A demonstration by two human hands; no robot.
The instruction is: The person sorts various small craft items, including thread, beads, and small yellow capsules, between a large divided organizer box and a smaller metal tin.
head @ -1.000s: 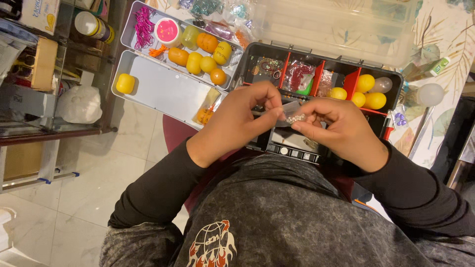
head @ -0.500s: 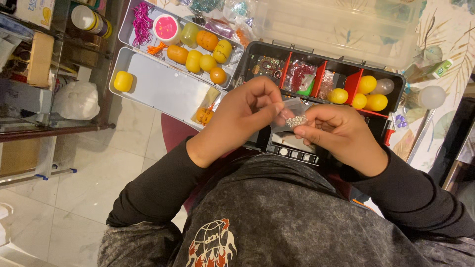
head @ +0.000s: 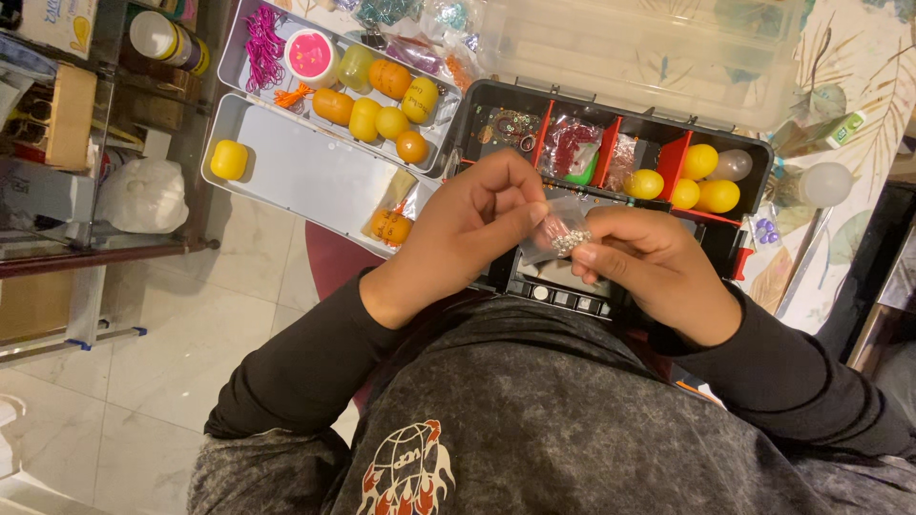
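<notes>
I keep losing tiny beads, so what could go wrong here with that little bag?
The small clear bag of silvery beads is pinched between left hand and right hand over the open black organizer; a slip could scatter beads into its compartments or onto the tiled floor.

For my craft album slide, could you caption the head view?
Both hands, left hand and right hand, pinch a small clear bag of silvery beads above a black compartment organizer.
</notes>
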